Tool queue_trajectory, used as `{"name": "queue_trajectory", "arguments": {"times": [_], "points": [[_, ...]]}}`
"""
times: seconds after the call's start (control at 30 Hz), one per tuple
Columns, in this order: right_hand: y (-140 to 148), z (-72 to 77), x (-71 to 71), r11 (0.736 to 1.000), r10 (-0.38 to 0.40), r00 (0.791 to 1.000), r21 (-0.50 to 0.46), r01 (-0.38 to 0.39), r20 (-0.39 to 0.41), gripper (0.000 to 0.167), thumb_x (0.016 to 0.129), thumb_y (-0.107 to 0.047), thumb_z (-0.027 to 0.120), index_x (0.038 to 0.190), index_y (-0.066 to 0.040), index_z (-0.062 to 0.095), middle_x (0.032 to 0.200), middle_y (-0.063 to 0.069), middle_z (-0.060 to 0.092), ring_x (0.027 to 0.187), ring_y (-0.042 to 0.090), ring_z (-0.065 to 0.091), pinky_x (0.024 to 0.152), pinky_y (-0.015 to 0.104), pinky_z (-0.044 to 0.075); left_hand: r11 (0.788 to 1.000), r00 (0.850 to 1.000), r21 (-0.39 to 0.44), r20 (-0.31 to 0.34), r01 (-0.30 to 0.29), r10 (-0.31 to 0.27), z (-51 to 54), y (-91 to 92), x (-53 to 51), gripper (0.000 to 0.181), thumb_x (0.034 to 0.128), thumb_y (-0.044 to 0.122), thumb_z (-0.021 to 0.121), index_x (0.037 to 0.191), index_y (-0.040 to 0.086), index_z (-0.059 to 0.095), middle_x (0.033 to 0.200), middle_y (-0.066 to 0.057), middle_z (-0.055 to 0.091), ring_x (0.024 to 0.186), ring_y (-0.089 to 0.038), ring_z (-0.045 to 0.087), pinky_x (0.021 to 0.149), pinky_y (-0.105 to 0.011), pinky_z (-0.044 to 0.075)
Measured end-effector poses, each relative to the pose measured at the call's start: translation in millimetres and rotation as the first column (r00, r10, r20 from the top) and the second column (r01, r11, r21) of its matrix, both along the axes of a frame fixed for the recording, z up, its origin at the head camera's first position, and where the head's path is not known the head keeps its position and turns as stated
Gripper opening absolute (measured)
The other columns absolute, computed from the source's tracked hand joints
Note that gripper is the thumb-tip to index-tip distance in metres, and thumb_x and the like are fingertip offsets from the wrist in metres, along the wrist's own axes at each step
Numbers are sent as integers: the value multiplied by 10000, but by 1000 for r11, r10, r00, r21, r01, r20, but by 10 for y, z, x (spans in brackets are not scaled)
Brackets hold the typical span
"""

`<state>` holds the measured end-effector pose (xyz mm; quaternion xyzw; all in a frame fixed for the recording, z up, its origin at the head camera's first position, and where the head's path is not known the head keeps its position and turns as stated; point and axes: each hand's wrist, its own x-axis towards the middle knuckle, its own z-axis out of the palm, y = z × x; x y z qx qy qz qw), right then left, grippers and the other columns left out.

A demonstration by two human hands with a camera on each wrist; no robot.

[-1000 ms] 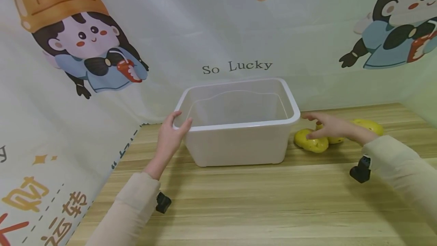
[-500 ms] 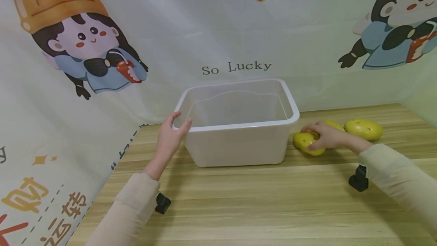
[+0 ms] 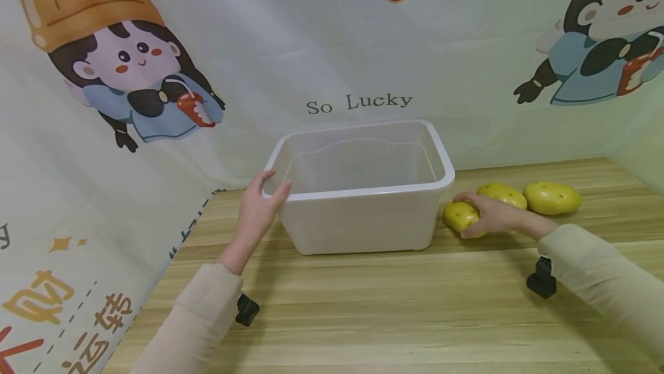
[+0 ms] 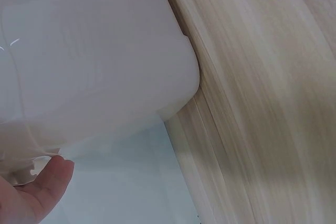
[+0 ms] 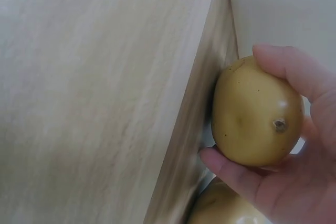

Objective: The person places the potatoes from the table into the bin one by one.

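Observation:
A white plastic bin (image 3: 358, 221) stands upright on the wooden table, its inside visible from above. At its near left corner my left hand (image 3: 259, 207) grips the rim; the left wrist view catches a finger (image 4: 52, 182) at the rim's edge. To the right of the bin, my right hand (image 3: 487, 215) holds a yellow potato (image 3: 459, 216) between thumb and fingers. That potato (image 5: 257, 114) sits low, close to the tabletop, and the hand covers its right part. Two more yellow potatoes lie behind: one (image 3: 502, 194) just past the hand, another (image 3: 552, 197) farther right.
The wooden tabletop (image 3: 363, 310) stretches in front of the bin. A printed cloth backdrop (image 3: 301, 45) rises behind the bin and along the left side. A small black device (image 3: 541, 279) hangs under the right sleeve, another (image 3: 246, 309) under the left.
My right hand has come down from above the potatoes, closed its thumb and fingers round the nearest one and shifted slightly left with it. The left hand stays on the rim.

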<state>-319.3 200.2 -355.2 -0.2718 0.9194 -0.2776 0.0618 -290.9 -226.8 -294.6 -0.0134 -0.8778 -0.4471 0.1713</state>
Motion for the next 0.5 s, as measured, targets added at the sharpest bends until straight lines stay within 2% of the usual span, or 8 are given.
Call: {"name": "queue_trajectory", "arguments": {"times": [0.23, 0.5], "points": [[-13, 48, -21, 999, 2, 1000, 44, -2, 9, 736, 711, -217, 729, 1283, 80, 373, 1231, 318, 475, 1114, 439, 460, 907, 568, 370, 1000, 1000, 5, 0, 2, -2, 3, 9, 15, 586, 862, 358, 577, 1335, 49, 420, 1368, -187, 428, 1222, -334, 420, 1001, -460, 356], [1, 167, -39, 999, -12, 1000, 43, 12, -9, 730, 698, -248, 733, 1279, 41, 398, 1154, 224, 547, 945, 264, 513, 797, 398, 417, 1000, 1000, 13, -16, 7, -7, -7, 5, 11, 588, 859, 354, 583, 1332, 43, 425, 1365, -192, 431, 1216, -333, 428, 995, -449, 367]]}}
